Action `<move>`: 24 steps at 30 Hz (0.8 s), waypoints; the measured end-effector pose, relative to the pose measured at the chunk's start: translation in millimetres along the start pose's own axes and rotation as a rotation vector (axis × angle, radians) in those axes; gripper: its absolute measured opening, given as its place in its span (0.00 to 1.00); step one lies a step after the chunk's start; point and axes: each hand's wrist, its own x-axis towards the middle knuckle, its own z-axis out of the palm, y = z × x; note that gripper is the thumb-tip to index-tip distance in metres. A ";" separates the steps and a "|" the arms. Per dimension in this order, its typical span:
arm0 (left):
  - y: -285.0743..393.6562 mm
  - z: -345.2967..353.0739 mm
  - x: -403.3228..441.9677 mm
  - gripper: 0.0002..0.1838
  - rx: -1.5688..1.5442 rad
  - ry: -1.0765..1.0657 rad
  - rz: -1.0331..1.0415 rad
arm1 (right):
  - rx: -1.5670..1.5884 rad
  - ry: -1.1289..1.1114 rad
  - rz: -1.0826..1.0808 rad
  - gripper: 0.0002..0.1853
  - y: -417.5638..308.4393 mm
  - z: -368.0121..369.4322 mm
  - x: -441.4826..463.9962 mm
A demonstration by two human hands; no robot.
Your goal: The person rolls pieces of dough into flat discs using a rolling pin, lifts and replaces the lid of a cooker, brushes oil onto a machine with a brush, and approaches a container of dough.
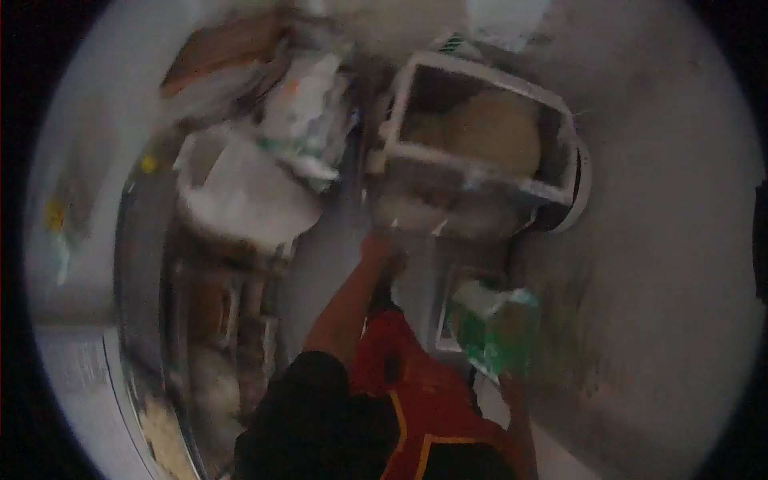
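Observation:
Motion blur smears the whole head view. My left hand (380, 250) reaches forward near the front of a pale-framed bin (480, 172), which has a tan mass (500, 132) visible inside its top. Its fingers are too blurred to read, and I cannot make out whether they touch the bin. At the lower right, my right hand (513, 389) is at the bottom edge of a green and white plastic bag (496, 324) and appears to grip it. What the bag holds is hidden.
A white sack-like container (240, 188) stands at the left, with a white printed bag (308, 104) behind it. A dark counter edge (144, 264) runs down the left side. A pale wall or floor surface (664, 240) fills the right.

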 end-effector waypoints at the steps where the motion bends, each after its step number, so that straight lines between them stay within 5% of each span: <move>1: -4.8 8.3 41.2 0.20 0.035 -0.014 -0.018 | -0.156 -0.024 0.017 0.16 -7.5 -4.4 3.1; 5: -41.2 52.8 165.8 0.23 0.244 -0.071 -0.096 | -0.053 0.052 0.063 0.14 -32.5 4.4 12.7; 7: -35.7 43.4 187.0 0.23 0.270 -0.126 -0.133 | 0.060 0.021 0.361 0.11 -125.0 -36.3 27.5; 10: -38.7 31.1 204.4 0.23 0.295 -0.191 -0.139 | 0.216 0.115 0.096 0.15 -96.4 -15.3 42.3; 16: -51.9 8.6 198.9 0.22 0.329 -0.237 -0.102 | -0.090 -0.079 0.090 0.18 -118.1 -22.4 52.7; 19: -54.2 -2.9 197.8 0.21 0.335 -0.248 -0.085 | -0.027 -0.034 0.276 0.10 -124.6 -21.4 64.5; 24: -50.8 -10.9 177.2 0.21 0.344 -0.234 -0.057 | 0.093 -0.094 0.367 0.14 -166.1 -56.9 96.9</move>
